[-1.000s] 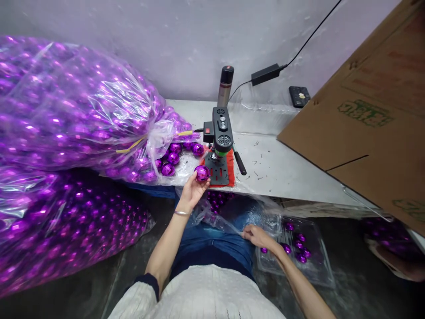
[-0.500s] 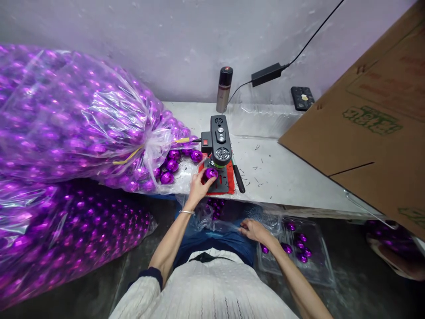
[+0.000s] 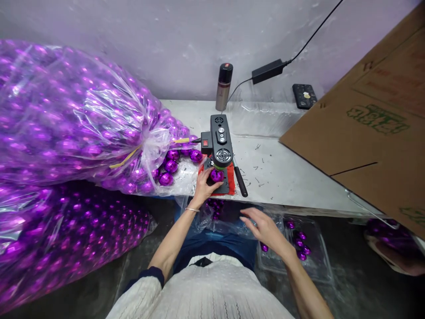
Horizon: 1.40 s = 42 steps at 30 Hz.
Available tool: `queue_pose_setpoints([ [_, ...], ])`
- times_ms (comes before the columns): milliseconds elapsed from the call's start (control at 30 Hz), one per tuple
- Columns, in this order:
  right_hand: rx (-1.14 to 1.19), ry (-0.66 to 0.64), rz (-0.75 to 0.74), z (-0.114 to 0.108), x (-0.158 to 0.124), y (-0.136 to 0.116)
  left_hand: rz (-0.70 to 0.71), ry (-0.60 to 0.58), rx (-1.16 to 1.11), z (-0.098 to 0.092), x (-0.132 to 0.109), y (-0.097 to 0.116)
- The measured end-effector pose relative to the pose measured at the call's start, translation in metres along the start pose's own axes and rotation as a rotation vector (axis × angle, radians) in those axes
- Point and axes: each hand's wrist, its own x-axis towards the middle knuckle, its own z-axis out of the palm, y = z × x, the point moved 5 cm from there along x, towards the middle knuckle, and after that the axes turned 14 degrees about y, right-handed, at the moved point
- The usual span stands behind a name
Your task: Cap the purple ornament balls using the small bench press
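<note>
A faceted purple ball [image 3: 217,176] is held under the head of the small black press [image 3: 222,137], just behind the desk's front edge, over the dark base plate [image 3: 222,188] that is laid on a red cloth [image 3: 231,177]. The ball is pinched from its left side between the thumb and fingers of the left hand [image 3: 203,186]; the thumb is placed nearer the front edge, and the forearm is slanted up and inward, its wrist circled by a bracelet [image 3: 192,209]. The right hand [image 3: 265,228] is raised in front of the desk's front edge, well apart from the press, with its fingers parted, slightly curled and pointed toward the left. On the desk [image 3: 265,155], loose purple balls [image 3: 168,170] are gathered left of the press near the front edge, beside a tied plastic bag [image 3: 83,110]. A dark-capped bottle [image 3: 224,86] is stood at the back edge. Below the front edge, more balls are held in a clear tray [image 3: 318,268].
</note>
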Motion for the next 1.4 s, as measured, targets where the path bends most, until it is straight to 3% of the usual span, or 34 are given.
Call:
queue_pose_setpoints([
  [133, 0.060, 0.527, -0.215, -0.049, 0.049, -0.039, 0.050, 0.010, 0.044, -0.001, -0.003, -0.001],
  [233, 0.055, 0.714, -0.378, -0.056, 0.083, -0.062, 0.062, 0.011, 0.031, -0.003, -0.003, 0.002],
  [333, 0.124, 0.722, -0.499, -0.048, 0.108, -0.079, 0.049, 0.004, 0.034, -0.002, -0.004, 0.003],
  [467, 0.190, 0.748, -0.507, -0.040, 0.119, -0.089, 0.042, 0.004, 0.029, -0.001, -0.005, 0.004],
  [667, 0.112, 0.814, -0.506, -0.024, 0.117, -0.089, 0.030, -0.010, 0.061, -0.002, -0.004, 0.006],
  [867, 0.200, 0.892, -0.525, -0.009, 0.116, -0.081, 0.050, -0.008, 0.044, -0.004, -0.004, 0.009],
  [1400, 0.273, 0.922, -0.502, 0.006, 0.112, -0.068, 0.040, -0.007, 0.054, -0.003, -0.003, 0.008],
])
